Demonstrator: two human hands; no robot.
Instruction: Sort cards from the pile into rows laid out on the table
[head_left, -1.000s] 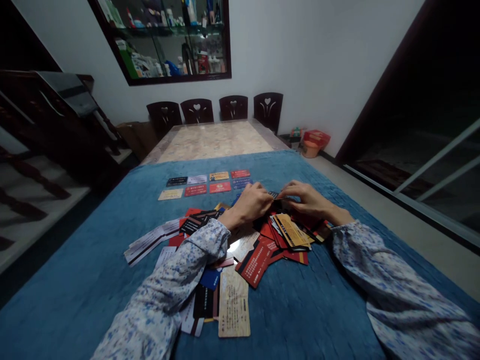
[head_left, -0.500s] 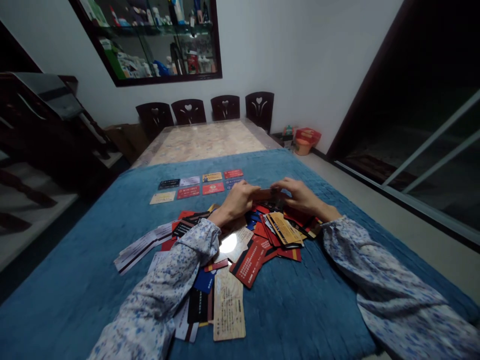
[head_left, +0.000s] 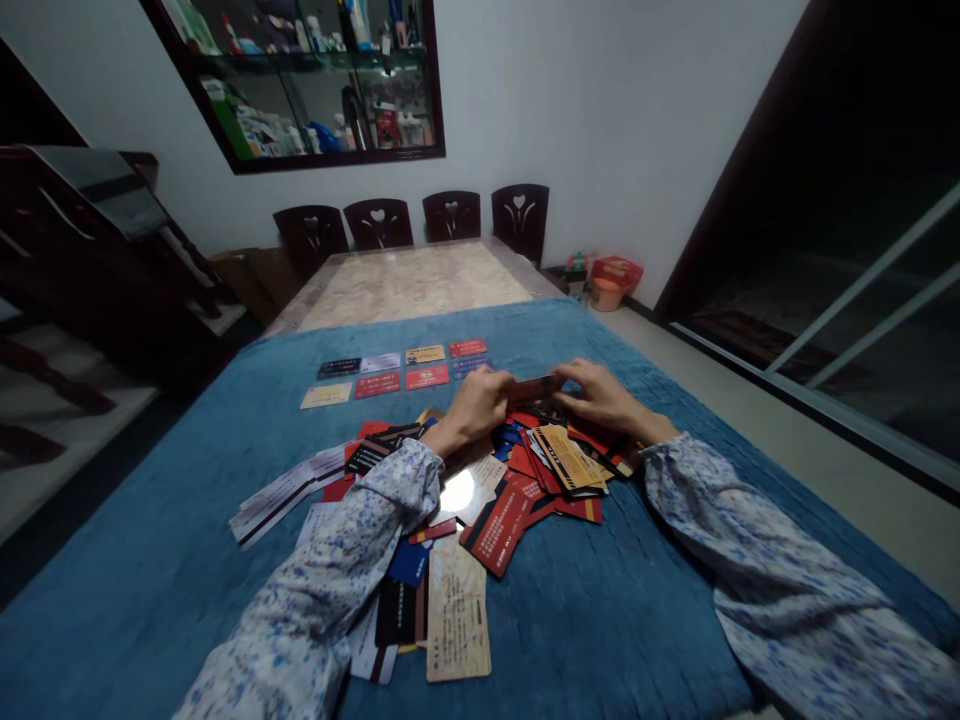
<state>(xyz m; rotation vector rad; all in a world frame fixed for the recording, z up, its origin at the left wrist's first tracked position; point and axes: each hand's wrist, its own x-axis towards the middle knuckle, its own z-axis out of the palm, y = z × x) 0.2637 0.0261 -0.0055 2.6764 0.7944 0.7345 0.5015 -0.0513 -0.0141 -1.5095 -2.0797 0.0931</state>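
Since a second ago, our left hand (head_left: 474, 405) and right hand (head_left: 600, 395) have drawn their fingertips slightly apart, and the reddish-brown card (head_left: 531, 388) between them shows more of its face. It sits at the far side of our loose pile (head_left: 499, 525), nearer us than the two neat rows (head_left: 427, 377) of four cards. Blue cloth (head_left: 600, 590) runs from the pile to the right edge of the bench (head_left: 420, 280), and more broadly to the left. The card's long axis lies crosswise (its right end looks a touch higher). Our forearms slant inward, backs of the hands up, the grip closed on both ends of the card.
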